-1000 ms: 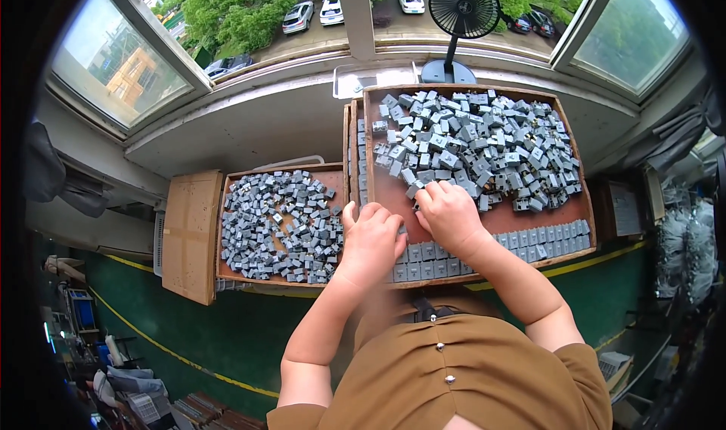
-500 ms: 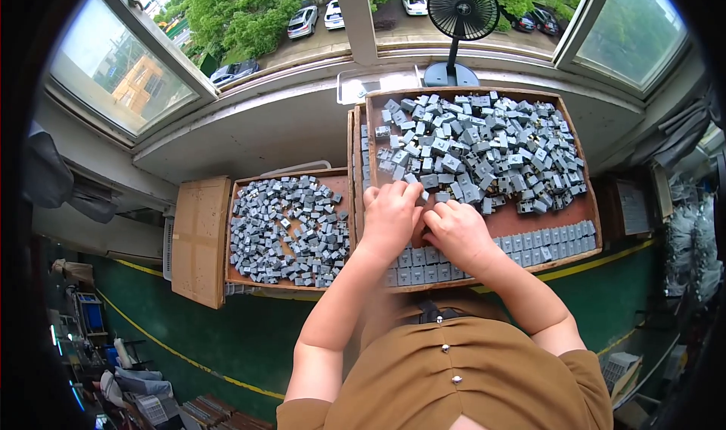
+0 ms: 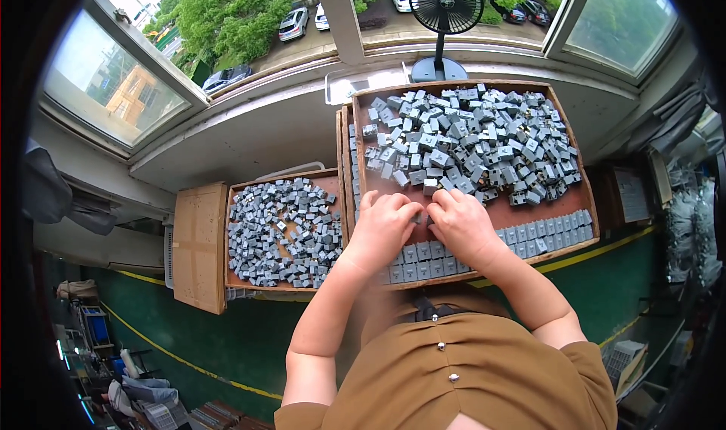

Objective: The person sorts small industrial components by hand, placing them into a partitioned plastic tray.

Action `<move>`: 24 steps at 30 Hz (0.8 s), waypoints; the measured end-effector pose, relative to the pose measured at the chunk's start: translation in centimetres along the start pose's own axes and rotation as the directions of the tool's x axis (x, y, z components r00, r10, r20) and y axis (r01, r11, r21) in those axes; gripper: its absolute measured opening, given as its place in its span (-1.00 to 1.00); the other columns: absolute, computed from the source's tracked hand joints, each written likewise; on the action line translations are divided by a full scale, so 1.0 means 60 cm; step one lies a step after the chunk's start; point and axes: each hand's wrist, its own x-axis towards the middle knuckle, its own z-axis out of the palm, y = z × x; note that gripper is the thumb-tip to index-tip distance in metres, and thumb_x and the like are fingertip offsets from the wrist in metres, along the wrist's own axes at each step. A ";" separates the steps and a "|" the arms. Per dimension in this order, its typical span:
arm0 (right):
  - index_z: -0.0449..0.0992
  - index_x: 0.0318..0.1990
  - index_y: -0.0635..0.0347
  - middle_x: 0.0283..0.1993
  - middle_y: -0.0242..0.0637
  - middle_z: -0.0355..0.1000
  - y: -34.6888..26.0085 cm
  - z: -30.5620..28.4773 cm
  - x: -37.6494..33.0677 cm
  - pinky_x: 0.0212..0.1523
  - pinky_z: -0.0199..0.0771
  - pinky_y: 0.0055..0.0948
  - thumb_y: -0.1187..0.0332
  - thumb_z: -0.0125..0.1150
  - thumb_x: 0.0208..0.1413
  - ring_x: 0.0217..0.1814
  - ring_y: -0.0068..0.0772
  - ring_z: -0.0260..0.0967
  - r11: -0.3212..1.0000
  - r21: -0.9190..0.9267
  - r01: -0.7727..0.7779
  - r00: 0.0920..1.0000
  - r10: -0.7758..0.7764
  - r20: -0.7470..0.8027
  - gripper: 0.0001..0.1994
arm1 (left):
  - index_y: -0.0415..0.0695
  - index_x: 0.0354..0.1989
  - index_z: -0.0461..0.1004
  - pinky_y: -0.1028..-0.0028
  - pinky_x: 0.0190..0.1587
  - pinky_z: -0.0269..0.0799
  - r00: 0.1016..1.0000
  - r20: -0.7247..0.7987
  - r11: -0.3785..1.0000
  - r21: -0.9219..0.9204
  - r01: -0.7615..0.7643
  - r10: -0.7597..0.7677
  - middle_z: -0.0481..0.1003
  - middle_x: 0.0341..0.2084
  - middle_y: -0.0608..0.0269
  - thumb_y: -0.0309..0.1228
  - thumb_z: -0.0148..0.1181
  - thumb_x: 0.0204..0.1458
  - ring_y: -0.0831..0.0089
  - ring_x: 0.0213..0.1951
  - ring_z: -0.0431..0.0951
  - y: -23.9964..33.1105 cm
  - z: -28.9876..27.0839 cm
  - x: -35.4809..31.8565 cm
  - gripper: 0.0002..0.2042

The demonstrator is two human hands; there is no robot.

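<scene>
My left hand [image 3: 387,227] and right hand [image 3: 463,224] curl close together over the wooden tray [image 3: 548,208]; I can't tell whether my grip pinches anything; grey block-shaped housings [image 3: 469,142] heap just beyond, probably light, stiff, best held by opposite flat sides

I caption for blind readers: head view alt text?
A person's bare left hand and right hand nearly meet over a brown wooden tray, between heaped small grey blocks and neat rows of them; another brown tray of grey pieces lies left, a round black fan beyond.
</scene>
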 end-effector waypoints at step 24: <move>0.49 -0.30 0.11 -0.35 -0.29 0.40 0.049 -0.051 -0.029 -0.30 0.48 -0.30 0.42 0.27 -0.03 -0.28 -0.18 0.44 0.962 0.226 -0.155 0.987 0.160 -0.003 -0.87 | -0.15 -0.32 0.47 0.24 -0.17 0.44 0.992 -0.018 0.987 -0.102 0.125 -0.127 0.46 -0.35 0.17 -0.39 0.24 -0.05 0.16 -0.26 0.48 0.035 0.039 -0.004 -0.84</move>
